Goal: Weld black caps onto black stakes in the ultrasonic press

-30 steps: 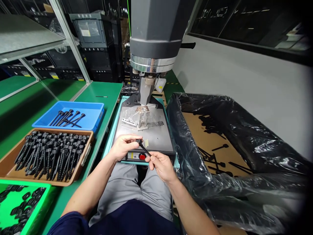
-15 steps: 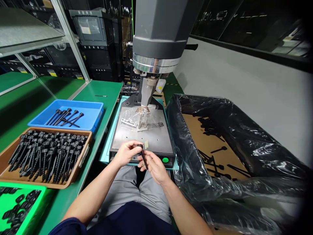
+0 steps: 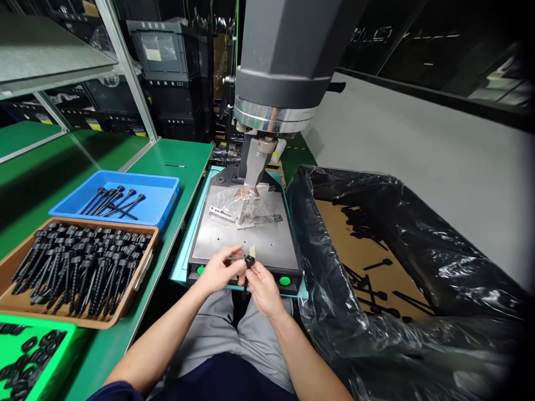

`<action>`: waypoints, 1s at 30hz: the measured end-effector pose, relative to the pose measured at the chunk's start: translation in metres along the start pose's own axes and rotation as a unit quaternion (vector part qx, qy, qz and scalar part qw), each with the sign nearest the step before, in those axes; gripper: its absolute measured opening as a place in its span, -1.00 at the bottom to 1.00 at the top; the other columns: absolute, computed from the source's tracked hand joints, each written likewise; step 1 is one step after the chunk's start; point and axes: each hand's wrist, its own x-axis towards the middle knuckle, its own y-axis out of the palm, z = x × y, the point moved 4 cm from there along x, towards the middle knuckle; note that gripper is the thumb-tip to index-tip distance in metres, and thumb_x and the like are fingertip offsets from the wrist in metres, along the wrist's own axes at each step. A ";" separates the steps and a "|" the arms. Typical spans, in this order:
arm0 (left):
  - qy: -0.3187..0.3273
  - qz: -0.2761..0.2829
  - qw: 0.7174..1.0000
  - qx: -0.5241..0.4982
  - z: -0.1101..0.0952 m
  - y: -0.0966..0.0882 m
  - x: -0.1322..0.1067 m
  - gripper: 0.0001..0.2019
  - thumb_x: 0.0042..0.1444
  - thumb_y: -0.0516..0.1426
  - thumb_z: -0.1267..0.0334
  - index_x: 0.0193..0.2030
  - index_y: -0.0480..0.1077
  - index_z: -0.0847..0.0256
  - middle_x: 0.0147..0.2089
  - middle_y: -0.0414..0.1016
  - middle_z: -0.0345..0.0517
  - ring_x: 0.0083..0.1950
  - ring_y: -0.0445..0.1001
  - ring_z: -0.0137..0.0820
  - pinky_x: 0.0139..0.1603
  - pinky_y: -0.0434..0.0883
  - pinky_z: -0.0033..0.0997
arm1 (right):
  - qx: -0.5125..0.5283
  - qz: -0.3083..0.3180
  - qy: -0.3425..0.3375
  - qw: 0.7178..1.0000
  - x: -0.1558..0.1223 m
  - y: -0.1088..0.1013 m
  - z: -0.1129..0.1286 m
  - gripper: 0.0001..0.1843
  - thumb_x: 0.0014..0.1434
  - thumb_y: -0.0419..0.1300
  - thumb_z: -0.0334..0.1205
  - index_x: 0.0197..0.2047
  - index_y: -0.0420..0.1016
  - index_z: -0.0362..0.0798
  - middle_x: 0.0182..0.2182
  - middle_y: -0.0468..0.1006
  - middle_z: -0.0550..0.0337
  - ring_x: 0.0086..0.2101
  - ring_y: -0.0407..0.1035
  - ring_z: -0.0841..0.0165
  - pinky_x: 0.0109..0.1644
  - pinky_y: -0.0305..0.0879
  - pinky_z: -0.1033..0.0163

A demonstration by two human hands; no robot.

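Observation:
Both hands meet in front of the machine's base, just above my lap. My right hand (image 3: 262, 287) grips a black ribbed pin (image 3: 248, 266) upright, its round head on top. My left hand (image 3: 219, 271) pinches at the pin's head with thumb and fingers. Behind the hands lies the metal work plate (image 3: 234, 242) with a small fixture (image 3: 247, 203) under the press horn (image 3: 256, 161). Two green buttons (image 3: 285, 280) sit on the base's front edge.
A brown tray (image 3: 142, 275) full of black pins and a blue tray (image 3: 161, 195) with several pins stand at left. A green bin (image 3: 62, 345) of black rings is at the lower left. A box lined with black plastic (image 3: 334, 245) holds finished pins at right.
The pin has turned from slanted to upright between my hands. Both hands have drawn closer together. The camera has shifted, so the machine base now shows two green buttons.

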 end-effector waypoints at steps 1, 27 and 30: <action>0.000 -0.067 0.998 -0.003 0.002 -0.011 0.005 -0.53 0.04 0.26 0.08 0.07 0.45 0.23 -0.02 0.49 0.07 -0.11 0.52 -0.29 -0.02 0.43 -0.24 | 0.008 -0.014 -0.005 1.000 0.000 -0.004 0.001 -0.72 0.24 0.23 -0.06 -0.04 0.45 0.00 -0.34 0.51 0.18 -0.41 0.34 0.41 -0.27 0.27 0.27; -0.022 -0.125 0.942 -0.310 -0.075 -0.027 0.064 -0.29 -0.10 0.34 0.35 0.22 0.22 0.11 -0.35 0.41 -0.28 -0.54 0.40 -0.61 -0.68 0.26 -0.71 | 0.134 0.068 0.111 0.982 0.082 0.041 -0.012 -0.51 -0.05 0.42 0.05 -0.10 0.45 0.01 -0.31 0.57 0.16 -0.38 0.46 0.33 -0.24 0.41 0.15; -0.033 -0.115 0.929 -0.351 -0.076 -0.026 0.067 -0.30 -0.05 0.30 0.41 0.25 0.19 0.10 -0.34 0.41 -0.28 -0.52 0.41 -0.62 -0.66 0.29 -0.74 | 0.125 0.057 0.010 0.990 0.107 0.055 -0.001 -0.56 0.03 0.35 0.08 -0.10 0.47 0.03 -0.19 0.56 0.13 -0.25 0.46 0.27 -0.18 0.42 0.13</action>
